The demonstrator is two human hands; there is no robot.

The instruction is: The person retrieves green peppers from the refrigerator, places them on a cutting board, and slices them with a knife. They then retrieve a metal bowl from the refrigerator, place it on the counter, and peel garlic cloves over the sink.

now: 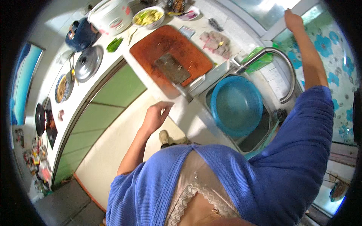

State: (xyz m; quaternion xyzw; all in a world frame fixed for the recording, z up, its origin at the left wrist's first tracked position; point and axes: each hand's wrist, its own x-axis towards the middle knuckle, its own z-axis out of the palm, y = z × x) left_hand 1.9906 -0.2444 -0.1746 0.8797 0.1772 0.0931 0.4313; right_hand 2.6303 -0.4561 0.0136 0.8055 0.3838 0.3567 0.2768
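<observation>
My left hand hangs near the counter's front edge, below the handle of a cleaver, with a gap between thumb and fingers and nothing visible in it. The cleaver lies flat on a reddish-brown cutting board, its handle projecting over the near corner. Raised at the upper right, my right hand is at a white window frame; its fingers are mostly hidden. A blue plastic basin with what looks like water sits in the sink, beside a curved metal faucet.
Raw meat lies behind the board. A bowl of chopped food, a white lidded pot, green leaves and a metal lid stand along the counter. A wok is far left; a flowered curtain hangs right.
</observation>
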